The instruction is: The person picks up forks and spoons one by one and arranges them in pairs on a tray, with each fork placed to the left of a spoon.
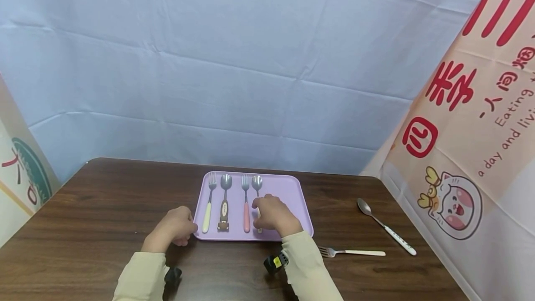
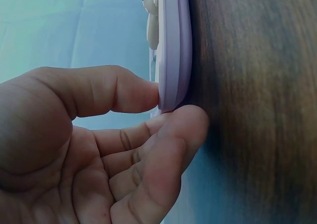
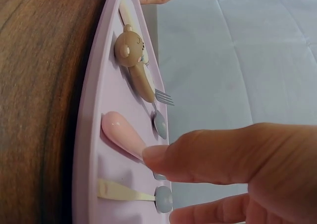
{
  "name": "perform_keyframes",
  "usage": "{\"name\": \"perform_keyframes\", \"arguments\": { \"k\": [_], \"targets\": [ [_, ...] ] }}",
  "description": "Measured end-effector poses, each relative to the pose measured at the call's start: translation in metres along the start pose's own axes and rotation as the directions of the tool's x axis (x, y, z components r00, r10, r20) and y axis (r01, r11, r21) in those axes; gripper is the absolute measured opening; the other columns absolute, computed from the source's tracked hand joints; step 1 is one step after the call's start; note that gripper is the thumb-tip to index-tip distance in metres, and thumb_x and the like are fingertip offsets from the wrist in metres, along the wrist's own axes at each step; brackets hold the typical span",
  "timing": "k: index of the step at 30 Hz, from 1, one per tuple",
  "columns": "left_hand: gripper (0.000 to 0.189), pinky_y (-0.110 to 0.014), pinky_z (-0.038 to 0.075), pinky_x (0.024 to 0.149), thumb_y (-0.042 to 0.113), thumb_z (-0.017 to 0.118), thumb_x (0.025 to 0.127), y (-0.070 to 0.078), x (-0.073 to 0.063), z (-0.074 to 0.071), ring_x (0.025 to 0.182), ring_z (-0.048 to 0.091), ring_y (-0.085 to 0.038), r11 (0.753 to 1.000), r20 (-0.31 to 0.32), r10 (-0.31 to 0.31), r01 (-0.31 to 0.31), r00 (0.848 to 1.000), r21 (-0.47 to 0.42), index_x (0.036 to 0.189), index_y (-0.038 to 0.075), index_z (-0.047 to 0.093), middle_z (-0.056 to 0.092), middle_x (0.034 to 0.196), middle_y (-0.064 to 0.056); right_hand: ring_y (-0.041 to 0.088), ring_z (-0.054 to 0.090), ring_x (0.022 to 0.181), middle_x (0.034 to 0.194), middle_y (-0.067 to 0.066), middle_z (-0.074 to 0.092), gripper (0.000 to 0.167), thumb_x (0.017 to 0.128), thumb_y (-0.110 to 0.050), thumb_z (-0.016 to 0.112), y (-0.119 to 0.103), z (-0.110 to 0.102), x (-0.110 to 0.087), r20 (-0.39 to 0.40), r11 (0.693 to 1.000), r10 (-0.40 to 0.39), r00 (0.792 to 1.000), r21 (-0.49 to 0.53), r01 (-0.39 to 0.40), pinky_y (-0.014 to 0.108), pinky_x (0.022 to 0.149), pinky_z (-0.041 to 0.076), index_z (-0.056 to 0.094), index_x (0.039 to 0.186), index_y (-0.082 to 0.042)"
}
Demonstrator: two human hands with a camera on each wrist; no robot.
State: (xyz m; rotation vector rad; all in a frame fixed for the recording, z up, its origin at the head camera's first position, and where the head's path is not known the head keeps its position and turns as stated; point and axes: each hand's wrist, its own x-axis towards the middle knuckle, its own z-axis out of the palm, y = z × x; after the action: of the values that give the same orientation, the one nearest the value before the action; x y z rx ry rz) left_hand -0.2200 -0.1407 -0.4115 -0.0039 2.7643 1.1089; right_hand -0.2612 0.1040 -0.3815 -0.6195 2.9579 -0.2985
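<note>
The left hand (image 1: 177,224) pinches the near left corner of the purple tray (image 1: 288,199) between thumb and curled fingers. The right hand (image 1: 273,215), thumb and fingers parted, gripping nothing, is over the cream-handled spoon (image 3: 124,192) lying in it. Beneath is a dark wood table (image 1: 104,208); beyond hang pale blue cloth (image 1: 230,59) and a peach banner (image 1: 464,138) reading "Eating" and "a day and".

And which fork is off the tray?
The white-handled fork on the table by the right sleeve; the yellow-handled fork and pink-handled fork lie on the tray.
</note>
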Motion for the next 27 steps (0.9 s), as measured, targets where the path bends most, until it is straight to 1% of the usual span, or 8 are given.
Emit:
{"name": "perform_keyframes", "arguments": {
  "k": [4, 10, 14, 19, 24, 27],
  "targets": [
    [0.010, -0.029, 0.051, 0.042, -0.001, 0.055, 0.077, 0.000, 0.000, 0.000, 0.044, 0.055, -0.017, 1.000, -0.001, -0.009, 0.009, 1.000, -0.012, 0.069, 0.000, 0.049, 0.051, 0.056, -0.010, 0.019, 0.052, 0.083, 0.094, 0.007, 0.058, 0.040, 0.068, -0.013, 0.074, 0.002, 0.000, 0.000, -0.007, 1.000, 0.002, 1.000, -0.005, -0.002, 0.036, 0.077, 0.048, 0.066, 0.107, -0.006],
    [0.009, -0.028, 0.051, 0.042, -0.002, 0.055, 0.077, 0.001, 0.000, 0.000, 0.044, 0.055, -0.017, 1.000, 0.002, -0.020, 0.020, 1.000, -0.018, 0.071, -0.001, 0.049, 0.050, 0.057, -0.010, 0.019, 0.050, 0.079, 0.093, 0.008, 0.057, 0.042, 0.067, -0.014, 0.074, 0.005, 0.000, -0.003, -0.005, 1.000, 0.023, 1.000, 0.013, -0.022, 0.036, 0.075, 0.048, 0.066, 0.107, -0.006],
    [0.009, -0.028, 0.051, 0.043, -0.002, 0.056, 0.077, 0.001, 0.001, 0.000, 0.045, 0.055, -0.018, 1.000, 0.004, -0.024, 0.024, 1.000, -0.019, 0.071, -0.001, 0.049, 0.051, 0.058, -0.010, 0.019, 0.050, 0.079, 0.091, 0.008, 0.056, 0.042, 0.066, -0.012, 0.074, 0.008, -0.001, -0.009, -0.018, 0.999, 0.005, 1.000, 0.033, -0.005, 0.035, 0.074, 0.048, 0.065, 0.105, -0.004],
    [0.009, -0.029, 0.051, 0.043, -0.002, 0.056, 0.077, 0.001, 0.000, 0.000, 0.045, 0.056, -0.018, 0.999, 0.005, -0.023, 0.023, 1.000, -0.025, 0.072, -0.001, 0.049, 0.051, 0.058, -0.010, 0.020, 0.052, 0.082, 0.091, 0.008, 0.057, 0.041, 0.067, -0.011, 0.075, 0.016, -0.001, -0.014, -0.025, 0.998, -0.008, 1.000, 0.063, 0.009, 0.036, 0.078, 0.047, 0.065, 0.105, -0.003],
    [0.009, -0.028, 0.051, 0.043, -0.002, 0.057, 0.077, 0.001, 0.000, 0.000, 0.045, 0.055, -0.018, 0.999, 0.008, -0.039, 0.039, 0.999, -0.030, 0.072, -0.001, 0.049, 0.051, 0.058, -0.011, 0.021, 0.052, 0.084, 0.095, 0.011, 0.059, 0.039, 0.070, -0.011, 0.075, 0.025, 0.000, -0.020, -0.013, 0.995, -0.003, 1.000, 0.096, 0.005, 0.039, 0.083, 0.047, 0.064, 0.106, -0.002],
    [0.009, -0.028, 0.051, 0.043, -0.002, 0.057, 0.077, 0.001, 0.000, 0.000, 0.045, 0.055, -0.018, 0.998, 0.005, -0.048, 0.048, 0.999, -0.027, 0.072, -0.001, 0.049, 0.051, 0.058, -0.011, 0.022, 0.053, 0.088, 0.097, 0.012, 0.060, 0.038, 0.070, -0.011, 0.076, 0.030, 0.001, -0.024, -0.015, 0.995, -0.007, 1.000, 0.095, 0.008, 0.040, 0.085, 0.047, 0.065, 0.105, -0.002]
  ]
}}
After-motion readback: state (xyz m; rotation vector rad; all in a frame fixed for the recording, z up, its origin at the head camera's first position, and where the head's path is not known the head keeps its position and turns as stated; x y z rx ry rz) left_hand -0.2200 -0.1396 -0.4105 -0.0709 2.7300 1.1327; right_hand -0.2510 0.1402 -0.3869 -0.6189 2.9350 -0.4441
